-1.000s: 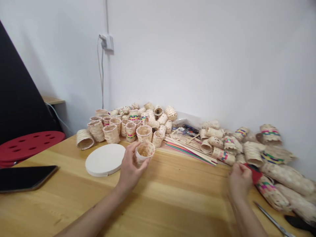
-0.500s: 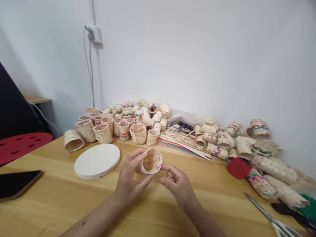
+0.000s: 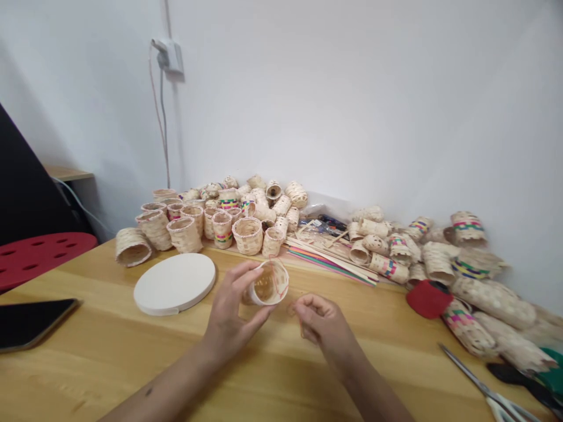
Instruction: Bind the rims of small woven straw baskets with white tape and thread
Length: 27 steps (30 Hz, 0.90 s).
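Observation:
My left hand [image 3: 231, 313] grips a small woven basket [image 3: 268, 282], tilted so its open mouth faces me; a thin red thread runs along its rim. Just to its right, my right hand [image 3: 320, 319] is curled in a pinch, apparently on the red thread [image 3: 301, 326] that hangs below its fingers. Both hands hover over the wooden table [image 3: 114, 346] near its middle.
A pile of small woven baskets [image 3: 211, 220] stands at the back left, another pile [image 3: 444, 258] at the right. Coloured strips [image 3: 329, 259] lie between them. A white round disc [image 3: 175, 283], a dark phone [image 3: 30, 322], a red pad [image 3: 427, 299], scissors [image 3: 484, 384] and a red stool [image 3: 44, 255] are nearby.
My right hand left the red pad at the right and came to the basket, then drew slightly back with its fingers pinched. My left hand tilted the basket's mouth toward me.

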Motion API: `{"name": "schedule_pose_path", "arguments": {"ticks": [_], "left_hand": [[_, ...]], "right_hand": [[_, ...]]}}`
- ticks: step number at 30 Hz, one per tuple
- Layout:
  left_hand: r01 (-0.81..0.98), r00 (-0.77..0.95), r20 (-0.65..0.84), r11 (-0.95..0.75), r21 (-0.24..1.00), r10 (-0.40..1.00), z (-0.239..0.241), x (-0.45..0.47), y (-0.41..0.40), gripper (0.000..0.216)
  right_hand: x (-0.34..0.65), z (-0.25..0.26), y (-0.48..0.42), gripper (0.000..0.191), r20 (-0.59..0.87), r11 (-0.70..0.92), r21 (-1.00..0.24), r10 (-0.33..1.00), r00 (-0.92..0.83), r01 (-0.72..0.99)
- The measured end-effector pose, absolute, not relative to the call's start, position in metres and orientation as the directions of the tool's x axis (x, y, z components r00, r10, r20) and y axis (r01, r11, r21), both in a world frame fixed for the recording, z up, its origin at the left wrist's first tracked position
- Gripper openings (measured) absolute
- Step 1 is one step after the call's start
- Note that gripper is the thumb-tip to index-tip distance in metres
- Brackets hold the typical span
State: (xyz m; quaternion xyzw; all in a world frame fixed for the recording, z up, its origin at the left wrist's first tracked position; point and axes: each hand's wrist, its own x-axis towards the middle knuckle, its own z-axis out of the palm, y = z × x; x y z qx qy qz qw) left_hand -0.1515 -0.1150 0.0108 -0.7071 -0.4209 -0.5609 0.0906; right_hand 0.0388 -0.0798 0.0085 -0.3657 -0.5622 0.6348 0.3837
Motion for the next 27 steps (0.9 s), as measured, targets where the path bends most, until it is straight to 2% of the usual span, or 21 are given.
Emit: {"name": "schedule_pose_path", "arguments": {"ticks": [4,8,11,17,24,27], "left_hand": [[0.706,-0.007,0.838,-0.591,0.390,0.545,0.008,-0.153,-0.111,0.055],[0.725,-0.020,0.836,-0.568,0.390,0.548,0.008,-0.155,-0.108,0.052],[0.728,-0.092,0.826,-0.529,0.436,0.556,0.009,-0.159,-0.106,0.049],[0.689,-0.197,0.768,-0.471,0.551,0.609,0.007,-0.165,-0.101,0.050],[0.663,-0.215,0.776,-0.495,0.562,0.593,0.006,-0.165,-0.101,0.052],[0.686,-0.194,0.800,-0.504,0.525,0.568,0.009,-0.164,-0.103,0.052]], "right_hand": [[0.048,0.016,-0.077,0.035,-0.085,-0.219,-0.950,0.868,-0.489,-0.223],[0.057,0.019,-0.071,0.032,-0.085,-0.253,-0.916,0.880,-0.467,-0.311],[0.067,0.019,-0.061,0.034,-0.090,-0.262,-0.878,0.912,-0.400,-0.400],[0.086,0.018,-0.043,0.039,-0.081,-0.221,-0.860,0.949,-0.305,-0.460],[0.110,0.008,-0.022,0.039,-0.023,-0.084,-0.862,0.992,-0.127,-0.500],[0.119,0.004,-0.015,0.039,0.002,-0.030,-0.867,0.998,-0.062,-0.497]]}}
